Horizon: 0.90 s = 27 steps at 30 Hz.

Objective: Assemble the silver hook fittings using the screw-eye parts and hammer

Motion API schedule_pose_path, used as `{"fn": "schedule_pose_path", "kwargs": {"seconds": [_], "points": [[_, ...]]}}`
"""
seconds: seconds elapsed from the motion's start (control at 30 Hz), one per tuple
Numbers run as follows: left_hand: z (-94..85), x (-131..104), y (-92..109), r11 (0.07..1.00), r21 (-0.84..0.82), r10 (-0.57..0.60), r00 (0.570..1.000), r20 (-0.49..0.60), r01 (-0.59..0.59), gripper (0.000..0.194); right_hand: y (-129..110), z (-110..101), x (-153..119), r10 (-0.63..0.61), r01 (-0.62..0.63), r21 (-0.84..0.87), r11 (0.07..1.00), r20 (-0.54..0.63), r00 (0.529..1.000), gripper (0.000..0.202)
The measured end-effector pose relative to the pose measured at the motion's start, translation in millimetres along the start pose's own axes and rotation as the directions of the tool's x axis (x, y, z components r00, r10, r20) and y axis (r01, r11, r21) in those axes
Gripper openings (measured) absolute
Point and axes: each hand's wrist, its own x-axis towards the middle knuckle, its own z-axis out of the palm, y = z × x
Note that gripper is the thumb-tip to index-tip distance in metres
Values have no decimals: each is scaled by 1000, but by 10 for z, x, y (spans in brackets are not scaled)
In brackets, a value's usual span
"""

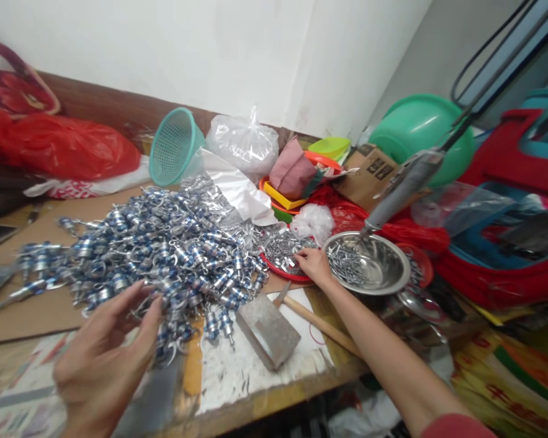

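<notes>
My left hand (pixel 105 353) is raised over the near edge of a large heap of silver and blue metal fittings with hooks and rings (pixel 164 249). Its thumb and fingers are curved and apart, with fittings showing behind the gap. My right hand (pixel 315 265) reaches to a red tray (pixel 285 276) of small flat silver metal pieces (pixel 278 246). Thumb and fingertips pinch a small metal piece (pixel 296 260) there. Between the hands a grey metal block (pixel 268 331) lies on a white board, beside a hammer with a wooden handle (pixel 322 322).
A steel bowl (pixel 399 277) with many thin metal pins stands right of the red tray. Behind are a teal basket (pixel 171 149), a clear plastic bag (pixel 244 143), a cardboard box (pixel 368 176) and a green basin (pixel 420 131). A grey-handled lever (pixel 404 185) slants above the bowl.
</notes>
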Motion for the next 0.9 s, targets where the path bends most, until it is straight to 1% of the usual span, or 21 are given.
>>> {"fn": "schedule_pose_path", "kwargs": {"seconds": [0.03,0.1,0.13,0.17,0.2,0.23,0.27,0.3,0.33,0.4,0.47,0.5,0.53,0.57,0.63,0.67,0.73,0.8,0.83,0.9], "points": [[57,-27,69,998,-65,-8,1000,17,9,45,7,5,-10,6,-6,19,1000,-2,1000,18],[184,-119,189,966,-234,-74,987,146,107,43,18,20,-27,16,-15,63,998,-13,1000,18],[253,-182,230,933,-301,-121,958,258,199,41,22,25,-32,19,-17,85,996,-18,1000,19],[325,-252,251,884,-346,-170,906,388,315,39,24,24,-37,20,-17,105,994,-22,1000,19],[397,-327,252,827,-362,-204,831,518,430,39,22,18,-42,19,-16,123,992,-27,999,19],[464,-399,232,774,-345,-220,737,639,530,42,13,3,-52,18,-13,138,990,-31,999,19],[524,-466,196,736,-330,-234,680,695,591,45,-6,-21,-69,15,-10,152,988,-35,999,19],[573,-523,148,716,-320,-245,652,717,621,45,-38,-55,-98,8,-2,165,986,-37,999,19],[609,-566,94,719,-317,-248,654,714,619,45,-85,-98,-143,-5,11,179,984,-35,999,20],[639,-612,-11,791,-287,-246,711,659,539,44,-227,-209,-289,-61,61,219,974,-7,998,20],[627,-613,-84,894,-207,-206,775,598,397,38,-415,-348,-506,-164,143,272,952,56,985,16],[612,-605,-103,935,-169,-162,801,576,310,33,-513,-423,-629,-235,199,294,935,95,967,12],[596,-595,-111,964,-147,-104,821,561,222,26,-608,-498,-752,-318,266,308,914,134,939,9],[581,-585,-108,980,-146,-33,834,551,135,20,-695,-569,-867,-418,359,292,887,171,892,8],[557,-571,-80,986,-166,101,838,536,-13,13,-831,-687,-1044,-547,502,229,834,229,805,7],[548,-568,-59,984,-168,144,836,529,-63,14,-878,-730,-1101,-589,557,192,808,251,768,7],[532,-568,-13,979,-159,192,838,511,-127,18,-932,-784,-1157,-636,627,132,768,274,721,7],[517,-575,28,972,-151,232,843,485,-180,25,-945,-809,-1165,-663,667,97,739,282,693,8],[508,-581,44,967,-150,253,844,473,-205,28,-943,-817,-1162,-667,674,85,734,281,690,8],[493,-594,66,957,-150,291,839,459,-250,30,-935,-830,-1158,-658,669,67,740,276,700,7]]}}
